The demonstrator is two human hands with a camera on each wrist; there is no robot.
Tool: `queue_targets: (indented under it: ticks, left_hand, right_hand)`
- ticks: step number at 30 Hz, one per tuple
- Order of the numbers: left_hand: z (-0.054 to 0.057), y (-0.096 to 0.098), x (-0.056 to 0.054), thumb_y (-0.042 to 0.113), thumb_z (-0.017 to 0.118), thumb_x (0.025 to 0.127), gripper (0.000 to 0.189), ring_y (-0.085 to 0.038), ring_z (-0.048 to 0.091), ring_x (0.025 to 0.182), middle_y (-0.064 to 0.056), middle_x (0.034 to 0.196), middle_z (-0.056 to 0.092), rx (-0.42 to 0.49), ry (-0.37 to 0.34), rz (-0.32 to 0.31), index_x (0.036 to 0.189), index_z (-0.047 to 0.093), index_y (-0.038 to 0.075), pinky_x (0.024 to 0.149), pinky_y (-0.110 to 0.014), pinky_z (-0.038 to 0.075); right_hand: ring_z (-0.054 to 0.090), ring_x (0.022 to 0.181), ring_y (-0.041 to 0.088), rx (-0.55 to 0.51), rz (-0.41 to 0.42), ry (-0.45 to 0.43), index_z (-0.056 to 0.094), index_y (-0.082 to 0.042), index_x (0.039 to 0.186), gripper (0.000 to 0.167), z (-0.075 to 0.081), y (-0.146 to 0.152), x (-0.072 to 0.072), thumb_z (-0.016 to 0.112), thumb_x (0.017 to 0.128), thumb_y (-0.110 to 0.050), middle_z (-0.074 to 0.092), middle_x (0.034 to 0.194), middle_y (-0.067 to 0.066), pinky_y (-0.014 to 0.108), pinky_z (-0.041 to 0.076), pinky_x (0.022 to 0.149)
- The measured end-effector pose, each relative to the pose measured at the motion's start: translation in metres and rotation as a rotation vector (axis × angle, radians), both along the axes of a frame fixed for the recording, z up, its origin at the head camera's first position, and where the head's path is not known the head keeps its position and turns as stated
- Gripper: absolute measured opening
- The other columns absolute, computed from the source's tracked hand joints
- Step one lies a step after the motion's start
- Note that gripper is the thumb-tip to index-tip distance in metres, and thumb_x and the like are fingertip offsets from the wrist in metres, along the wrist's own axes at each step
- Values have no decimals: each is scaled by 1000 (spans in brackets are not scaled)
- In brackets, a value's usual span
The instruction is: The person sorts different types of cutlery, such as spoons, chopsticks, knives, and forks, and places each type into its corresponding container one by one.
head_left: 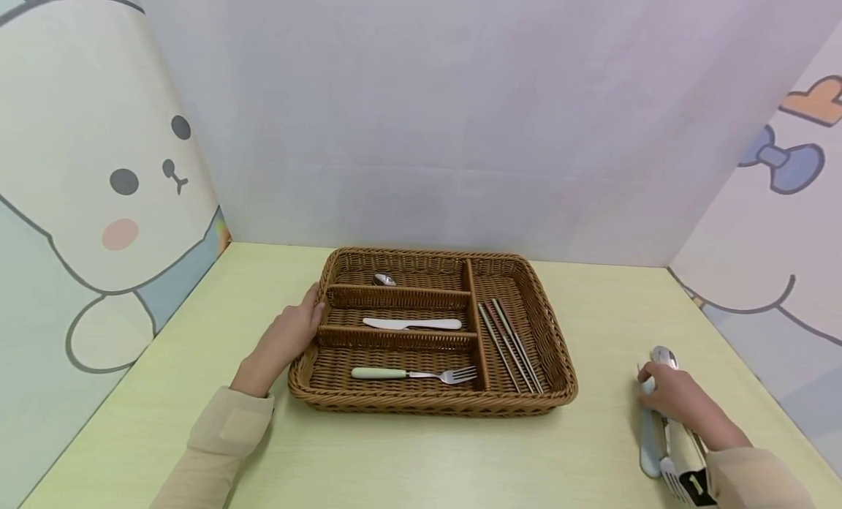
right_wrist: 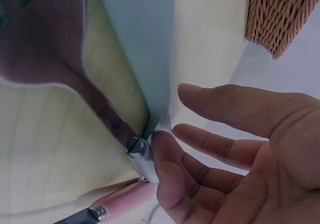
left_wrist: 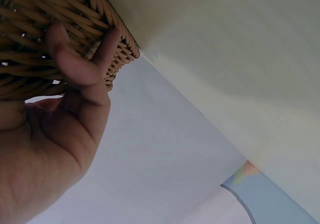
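Note:
My left hand (head_left: 289, 335) holds the left side of a brown wicker cutlery basket (head_left: 430, 402), thumb at the rim. In the left wrist view its fingers (left_wrist: 80, 72) lie against the outer weave. At the right, my right hand (head_left: 680, 399) is over a small group of cutlery. A light-blue handle (head_left: 648, 447), a spoon (head_left: 663, 355) and a fork (head_left: 672, 480) show around it. In the right wrist view thumb and fingers stand apart, fingertips right at the end of a silvery handle (right_wrist: 143, 159). A pink handle (right_wrist: 125, 202) lies close below.
Inside the basket lie a spoon (head_left: 384, 280), a knife (head_left: 414, 324), a green-handled fork (head_left: 381, 374) and several chopsticks (head_left: 516, 348), in separate compartments. The pale table (head_left: 460, 458) meets a white back cloth (head_left: 454, 129) and cartoon-printed side panels (head_left: 85, 143).

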State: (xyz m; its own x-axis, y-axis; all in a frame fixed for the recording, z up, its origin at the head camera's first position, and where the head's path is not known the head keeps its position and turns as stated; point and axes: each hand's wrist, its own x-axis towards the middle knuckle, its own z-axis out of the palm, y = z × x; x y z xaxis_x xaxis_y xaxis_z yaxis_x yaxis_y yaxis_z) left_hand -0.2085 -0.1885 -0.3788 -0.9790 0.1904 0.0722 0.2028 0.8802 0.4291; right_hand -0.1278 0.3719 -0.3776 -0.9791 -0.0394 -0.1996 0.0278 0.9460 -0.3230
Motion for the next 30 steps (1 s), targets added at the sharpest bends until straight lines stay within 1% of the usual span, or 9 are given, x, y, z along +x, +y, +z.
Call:
queue_targets:
  ticks: [3, 7, 9, 11, 13, 19, 24, 30]
  left_hand:
    - [0, 0, 0, 21, 31, 101, 52, -12, 30, 36, -1, 46, 38, 1, -2, 0, 143, 16, -6, 38, -27, 30]
    - [0, 1, 0, 21, 32, 101, 52, -11, 30, 36, -1, 46, 37, 1, 0, -1, 143, 17, -6, 38, -27, 30]
    - [0, 1, 0, 21, 32, 101, 52, -11, 30, 36, -1, 46, 37, 2, 2, 0, 143, 17, -6, 38, -27, 30]
    - [0, 1, 0, 21, 32, 101, 52, -11, 29, 36, -1, 46, 37, 4, 4, 0, 143, 17, -6, 38, -26, 30]
    - [0, 1, 0, 21, 32, 101, 52, -11, 30, 36, -1, 46, 37, 5, 4, 0, 143, 17, -7, 38, -26, 30]
    - [1, 0, 2, 20, 32, 101, 52, -12, 33, 36, -2, 47, 39, 2, 11, 4, 143, 17, -7, 38, -27, 31]
    - [0, 0, 2, 21, 32, 101, 52, -13, 34, 36, -2, 47, 39, 0, 10, 6, 143, 17, -7, 39, -27, 31]
    - [1, 1, 1, 21, 32, 101, 52, -12, 32, 36, -2, 47, 39, 0, 6, 7, 143, 17, -6, 39, -27, 31]
  right_hand:
    - [49, 62, 19, 19, -14, -25, 53, 8, 94, 28, 5, -4, 1, 64, 74, -8, 56, 71, 11, 31, 39, 53]
    - [52, 67, 23, 51, -49, -80, 52, 7, 98, 33, 10, -9, 3, 65, 75, -12, 59, 83, 22, 32, 39, 54]
    - [53, 68, 23, 62, -61, -104, 52, 8, 101, 36, 12, -10, 3, 66, 76, -15, 59, 87, 25, 33, 39, 54]
    - [53, 68, 23, 71, -67, -108, 52, 8, 102, 38, 12, -11, 2, 66, 76, -16, 59, 89, 26, 34, 40, 54]
    - [53, 69, 24, 79, -56, -92, 52, 8, 102, 38, 11, -12, 3, 67, 75, -15, 58, 90, 27, 35, 40, 55]
    - [55, 69, 27, 69, -10, -7, 54, 9, 97, 36, 7, -15, 1, 68, 70, -11, 59, 86, 27, 37, 44, 56]
    - [54, 68, 27, 47, 2, 27, 52, 11, 99, 40, 4, -17, 1, 69, 69, -9, 59, 84, 27, 37, 44, 55]
    - [51, 57, 17, -34, -45, -23, 42, 17, 108, 48, 1, -21, 3, 66, 74, -6, 55, 72, 13, 31, 43, 50]
